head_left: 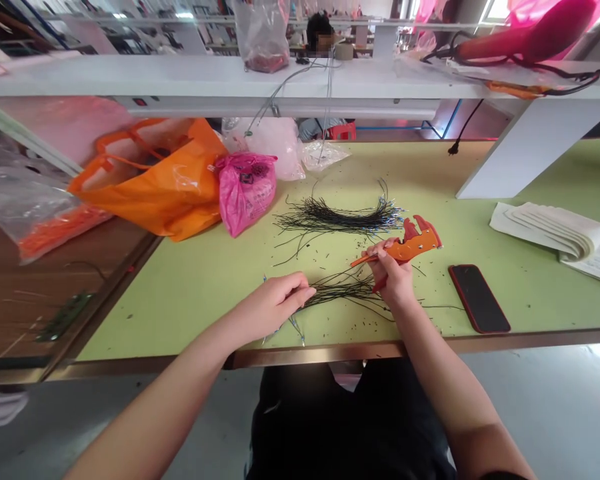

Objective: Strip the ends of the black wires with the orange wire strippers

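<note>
Holding the left hand (289, 297) low over the near bundle of black wires (347, 288), with thumb and fingertips together, seemingly clamped on the wires toward the left end; cannot tell how many strands inside this pinch. Holding in the right hand (395, 277) an orange-red hand tool (414, 247), with fingers wrapped around the handles. Seeing the near bundle lie on the green table (190, 300), between both hands, with a second bundle (347, 215) just beyond and a phone (480, 299) to the right. Judging by the look, probably very light, thin and springy, easy to spread into loose strands, perhaps a little slippery under the fingers. Better to take hold across several wires at once, near the gathered part, while treating gently the bluish tips (296, 328), possibly more fragile than the black length.
</note>
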A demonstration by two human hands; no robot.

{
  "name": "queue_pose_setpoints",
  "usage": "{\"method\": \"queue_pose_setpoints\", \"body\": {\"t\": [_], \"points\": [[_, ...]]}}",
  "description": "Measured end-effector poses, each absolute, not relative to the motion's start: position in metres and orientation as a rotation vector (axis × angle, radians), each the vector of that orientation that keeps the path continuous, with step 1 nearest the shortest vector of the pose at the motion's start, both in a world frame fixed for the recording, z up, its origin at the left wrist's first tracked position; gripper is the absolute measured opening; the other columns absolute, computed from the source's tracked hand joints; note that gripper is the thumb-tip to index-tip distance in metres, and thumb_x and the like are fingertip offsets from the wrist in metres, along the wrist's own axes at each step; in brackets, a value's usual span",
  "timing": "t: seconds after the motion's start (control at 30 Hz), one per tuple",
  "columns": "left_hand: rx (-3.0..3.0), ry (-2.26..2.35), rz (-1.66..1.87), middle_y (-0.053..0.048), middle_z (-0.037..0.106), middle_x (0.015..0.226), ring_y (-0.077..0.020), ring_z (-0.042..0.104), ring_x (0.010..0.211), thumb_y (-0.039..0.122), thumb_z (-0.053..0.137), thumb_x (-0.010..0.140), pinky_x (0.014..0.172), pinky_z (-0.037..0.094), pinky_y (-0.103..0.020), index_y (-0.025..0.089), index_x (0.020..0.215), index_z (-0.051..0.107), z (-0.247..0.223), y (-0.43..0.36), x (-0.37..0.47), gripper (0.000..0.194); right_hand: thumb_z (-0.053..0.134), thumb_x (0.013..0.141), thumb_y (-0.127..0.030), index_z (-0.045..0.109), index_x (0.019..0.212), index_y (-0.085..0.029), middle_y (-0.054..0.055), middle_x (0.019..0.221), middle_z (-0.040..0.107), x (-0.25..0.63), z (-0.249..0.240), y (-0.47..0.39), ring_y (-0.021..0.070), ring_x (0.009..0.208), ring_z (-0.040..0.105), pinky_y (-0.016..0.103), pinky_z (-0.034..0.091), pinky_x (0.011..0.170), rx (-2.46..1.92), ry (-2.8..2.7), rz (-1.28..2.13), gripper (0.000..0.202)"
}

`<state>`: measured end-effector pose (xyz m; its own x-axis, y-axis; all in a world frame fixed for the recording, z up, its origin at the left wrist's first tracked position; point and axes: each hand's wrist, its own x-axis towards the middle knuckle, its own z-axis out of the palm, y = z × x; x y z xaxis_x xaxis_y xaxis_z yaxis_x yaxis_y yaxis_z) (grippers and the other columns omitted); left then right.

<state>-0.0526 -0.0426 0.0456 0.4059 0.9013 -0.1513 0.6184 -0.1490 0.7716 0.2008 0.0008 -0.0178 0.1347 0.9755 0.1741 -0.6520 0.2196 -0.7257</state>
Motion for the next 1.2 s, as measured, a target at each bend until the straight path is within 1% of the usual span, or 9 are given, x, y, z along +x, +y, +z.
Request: {"method": "queue_pose_setpoints", "body": {"t": [0.13, 0.27, 0.47, 0.6, 0.73, 0.8, 0.93, 1.07, 1.2], "points": [[1.619, 1.038, 0.611, 0.003, 0.054, 0.059, -0.0134, 0.054, 0.058, 0.049, 0.048, 0.1, 0.061, 0.048, -0.027, 0.02, 0.084, 0.058, 0.032, -0.038, -0.03, 0.035, 0.082, 0.075, -0.023, 0.058, 0.087, -0.024, -0.004, 0.08, 0.057, 0.204, -0.014, 0.003, 0.0147, 0.079, 0.06, 0.037, 0.057, 0.09, -0.511, -0.693, 1.198, 0.027], [1.535, 0.992, 0.75, 0.004, 0.054, 0.061, -0.0096, 0.041, 0.047, 0.046, 0.05, 0.099, 0.05, 0.04, -0.024, 0.02, 0.082, 0.056, 0.009, -0.02, 0.014, 0.032, 0.081, 0.076, -0.02, 0.058, 0.087, -0.024, -0.004, 0.08, 0.057, 0.21, -0.011, 0.006, 0.0141, 0.079, 0.06, 0.036, 0.056, 0.091, -0.482, -0.665, 1.157, 0.026], [1.744, 1.16, 0.833, -0.001, 0.065, 0.077, -0.0147, 0.056, 0.071, 0.035, 0.051, 0.098, 0.071, 0.047, -0.027, 0.019, 0.081, 0.06, -0.023, -0.004, 0.027, 0.025, 0.082, 0.074, -0.018, 0.06, 0.086, -0.023, -0.004, 0.08, 0.059, 0.215, -0.014, 0.009, 0.0127, 0.079, 0.06, 0.034, 0.057, 0.09, -0.448, -0.62, 1.176, 0.025], [1.603, 1.334, 1.055, 0.003, 0.055, 0.066, -0.0128, 0.047, 0.058, 0.043, 0.049, 0.1, 0.061, 0.04, -0.026, 0.021, 0.082, 0.056, -0.033, 0.006, 0.008, 0.03, 0.083, 0.074, -0.019, 0.06, 0.086, -0.024, -0.005, 0.08, 0.059, 0.211, -0.015, 0.009, 0.0135, 0.079, 0.061, 0.036, 0.057, 0.092, -0.474, -0.643, 1.188, 0.026], [1.498, 1.357, 1.228, 0.006, 0.041, 0.059, -0.012, 0.035, 0.049, 0.052, 0.043, 0.102, 0.051, 0.029, -0.025, 0.023, 0.084, 0.051, -0.013, 0.027, 0.009, 0.035, 0.081, 0.076, -0.019, 0.061, 0.088, -0.024, -0.003, 0.082, 0.06, 0.207, -0.016, 0.007, 0.0142, 0.083, 0.063, 0.036, 0.057, 0.094, -0.483, -0.685, 1.222, 0.024], [1.598, 1.335, 1.117, 0.006, 0.042, 0.058, -0.0122, 0.037, 0.05, 0.054, 0.047, 0.101, 0.052, 0.03, -0.025, 0.022, 0.081, 0.053, 0.002, 0.029, 0.01, 0.038, 0.081, 0.076, -0.02, 0.06, 0.088, -0.024, -0.003, 0.082, 0.059, 0.209, -0.017, 0.008, 0.0143, 0.083, 0.063, 0.037, 0.057, 0.093, -0.495, -0.674, 1.208, 0.025], [1.998, 1.34, 0.632, 0.002, 0.056, 0.063, -0.0143, 0.047, 0.054, 0.052, 0.054, 0.098, 0.055, 0.031, -0.027, 0.021, 0.076, 0.058, 0.016, 0.001, -0.006, 0.039, 0.08, 0.075, -0.022, 0.056, 0.086, -0.025, -0.005, 0.079, 0.057, 0.22, -0.016, 0.013, 0.0143, 0.078, 0.062, 0.038, 0.058, 0.093, -0.535, -0.618, 1.111, 0.027], [2.252, 1.404, 0.398, -0.003, 0.068, 0.08, -0.0191, 0.059, 0.07, 0.044, 0.044, 0.104, 0.061, 0.036, -0.029, 0.021, 0.082, 0.064, 0.002, -0.032, -0.037, 0.037, 0.079, 0.076, -0.022, 0.055, 0.087, -0.026, -0.005, 0.079, 0.057, 0.224, -0.013, 0.014, 0.0135, 0.077, 0.062, 0.037, 0.056, 0.095, -0.524, -0.574, 1.075, 0.026], [2.477, 1.463, 0.198, -0.007, 0.069, 0.087, -0.0236, 0.062, 0.082, 0.036, 0.042, 0.106, 0.07, 0.043, -0.032, 0.019, 0.087, 0.068, -0.024, -0.041, -0.049, 0.037, 0.079, 0.078, -0.032, 0.058, 0.088, -0.024, -0.004, 0.083, 0.057, 0.221, -0.013, 0.012, 0.0139, 0.078, 0.062, 0.037, 0.057, 0.093, -0.511, -0.555, 1.061, 0.024]]}}
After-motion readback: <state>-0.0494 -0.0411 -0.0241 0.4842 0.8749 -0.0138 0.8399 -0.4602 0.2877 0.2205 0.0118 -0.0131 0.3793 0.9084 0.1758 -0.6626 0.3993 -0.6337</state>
